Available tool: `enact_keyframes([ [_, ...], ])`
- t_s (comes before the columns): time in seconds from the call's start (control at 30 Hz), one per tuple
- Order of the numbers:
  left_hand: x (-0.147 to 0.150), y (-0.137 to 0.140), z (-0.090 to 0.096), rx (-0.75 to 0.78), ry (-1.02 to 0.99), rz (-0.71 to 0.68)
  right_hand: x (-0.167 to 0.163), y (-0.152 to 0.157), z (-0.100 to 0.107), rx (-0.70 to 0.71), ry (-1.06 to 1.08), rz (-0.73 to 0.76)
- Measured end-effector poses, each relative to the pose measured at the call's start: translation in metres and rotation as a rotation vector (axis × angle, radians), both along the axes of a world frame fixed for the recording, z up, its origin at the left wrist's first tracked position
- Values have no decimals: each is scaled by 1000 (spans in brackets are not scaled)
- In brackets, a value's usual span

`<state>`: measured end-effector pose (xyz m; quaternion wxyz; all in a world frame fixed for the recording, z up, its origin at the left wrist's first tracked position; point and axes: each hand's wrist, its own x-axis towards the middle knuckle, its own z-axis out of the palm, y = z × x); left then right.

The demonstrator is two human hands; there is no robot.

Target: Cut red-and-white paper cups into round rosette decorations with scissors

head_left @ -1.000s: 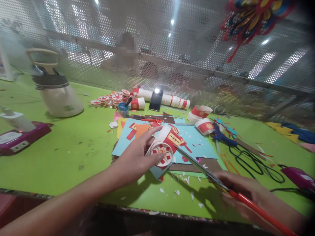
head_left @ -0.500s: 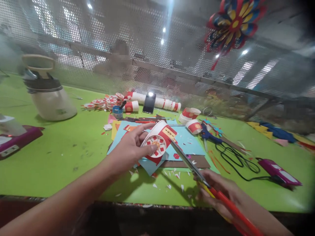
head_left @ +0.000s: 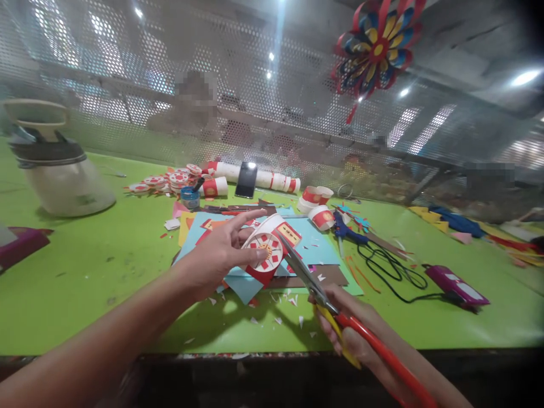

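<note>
My left hand is closed around a red-and-white paper cup, held on its side above the papers. The thumb presses on a white round face with red pieces on it. A yellow label shows on the cup's red side. My right hand grips scissors with red and yellow handles, their blades pointing up and left. The blade tips are at the cup's right side; whether they cut into it is hard to tell. Light blue paper sheets lie beneath, with small white scraps around.
A hot glue gun with a coiled black cord lies to the right, near a purple power strip. Cut cups, a phone and a blue jar sit farther back. A large kettle-like jug stands left.
The view has swung slightly right, so the table things sit farther left. The scissors and right hand have shifted left along with the cup, the blades still against its side.
</note>
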<state>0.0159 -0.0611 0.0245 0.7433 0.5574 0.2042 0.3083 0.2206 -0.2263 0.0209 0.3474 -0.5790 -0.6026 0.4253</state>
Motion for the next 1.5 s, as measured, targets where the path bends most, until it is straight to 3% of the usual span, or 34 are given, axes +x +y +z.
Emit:
enact_keyframes([
  [0.17, 2, 3, -2, 23, 3, -10, -2, 2, -1, 49, -48, 6],
  [0.33, 3, 6, -4, 35, 40, 12, 2, 5, -22, 164, -33, -6],
  [0.47, 2, 7, -4, 31, 24, 18, 5, 8, -31, 129, -16, 20],
  [0.6, 0, 4, -3, -6, -14, -7, 1, 6, -24, 178, -68, 32],
  [0.77, -2, 3, -7, 8, -56, -46, -9, 2, -13, 135, -124, 18],
  [1.07, -3, 5, -10, 22, -42, -57, -8, 3, -16, 176, -141, 40],
  [1.3, -2, 3, -9, -18, -74, -62, -18, 2, -9, 136, -75, -39],
  [1.5, 0, -2, -6, -57, -97, -32, -21, 1, -15, 147, -112, -77],
])
